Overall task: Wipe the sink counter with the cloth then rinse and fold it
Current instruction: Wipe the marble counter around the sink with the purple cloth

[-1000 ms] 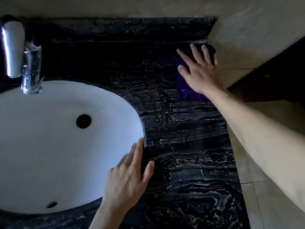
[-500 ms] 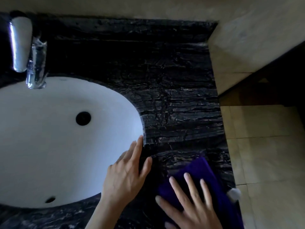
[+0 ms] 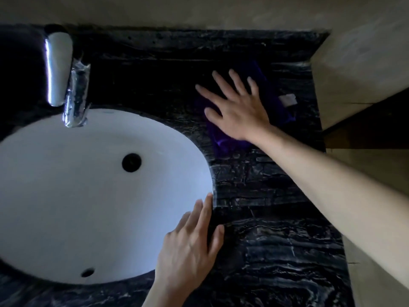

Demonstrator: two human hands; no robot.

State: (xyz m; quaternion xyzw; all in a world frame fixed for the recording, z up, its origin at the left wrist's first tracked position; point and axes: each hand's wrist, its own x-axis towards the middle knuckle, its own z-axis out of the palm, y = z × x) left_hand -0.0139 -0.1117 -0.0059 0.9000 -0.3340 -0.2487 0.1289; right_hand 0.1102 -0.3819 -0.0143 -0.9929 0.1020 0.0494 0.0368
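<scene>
Head view. Black marble with pale grey veining forms the sink counter (image 3: 276, 251), which runs from the back wall to the near edge and ends at the right against beige floor tiles (image 3: 376, 284). Lighting is dim, and the far part of the counter is nearly black. A beige wall (image 3: 354, 63) closes the back and the right corner. A white oval basin (image 3: 66, 196) is set into the counter at the left, with a dark drain (image 3: 131, 162) near its centre and a small overflow hole (image 3: 87, 272) near its front. A chrome faucet (image 3: 76, 96) stands at the back rim of the basin.

The purple cloth (image 3: 274, 103) lies flat on the far right part of the counter, near the back wall. The right hand (image 3: 239, 111) presses on it with the palm down and all fingers straight and spread; nothing is gripped. A small white tag (image 3: 287, 100) shows at the right edge of the cloth; any writing on it is too blurred to read.

The left hand (image 3: 190, 247) rests flat at the right rim of the basin, fingers straight and close together, holding nothing.
</scene>
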